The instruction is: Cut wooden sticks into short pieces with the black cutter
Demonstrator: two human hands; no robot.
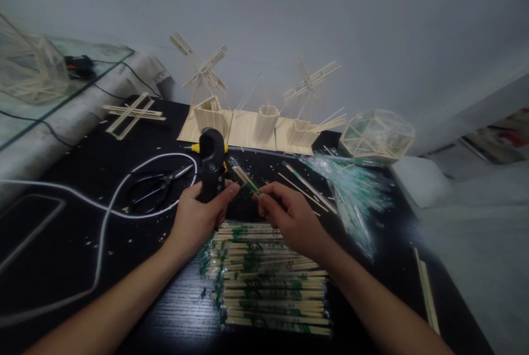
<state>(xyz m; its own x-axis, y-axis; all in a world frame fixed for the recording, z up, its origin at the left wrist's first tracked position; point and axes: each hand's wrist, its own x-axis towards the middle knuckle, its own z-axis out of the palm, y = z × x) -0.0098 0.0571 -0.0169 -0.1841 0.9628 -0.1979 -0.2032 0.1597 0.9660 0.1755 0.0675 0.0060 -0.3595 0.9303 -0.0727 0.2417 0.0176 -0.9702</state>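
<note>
My left hand (202, 209) is wrapped around the handle of a black glue gun (212, 159) with a yellow nozzle, which points left. My right hand (285, 209) pinches the near end of a pair of chopsticks (244, 177) in a clear wrapper with green print. The far end of this pair slants up and left, close beside the glue gun. Below both hands lies a stack of wrapped chopsticks (275, 294), side by side. Right of my right hand, loose chopsticks (306, 189) lie on the black table (173, 300).
Pliers (165, 181) lie inside a loop of white cable (101, 245). Behind stand stick-built windmill models (254, 129) on boards. A crossed stick frame (134, 115) lies left. Empty wrappers (359, 189) and a faceted stick frame (378, 134) are at right.
</note>
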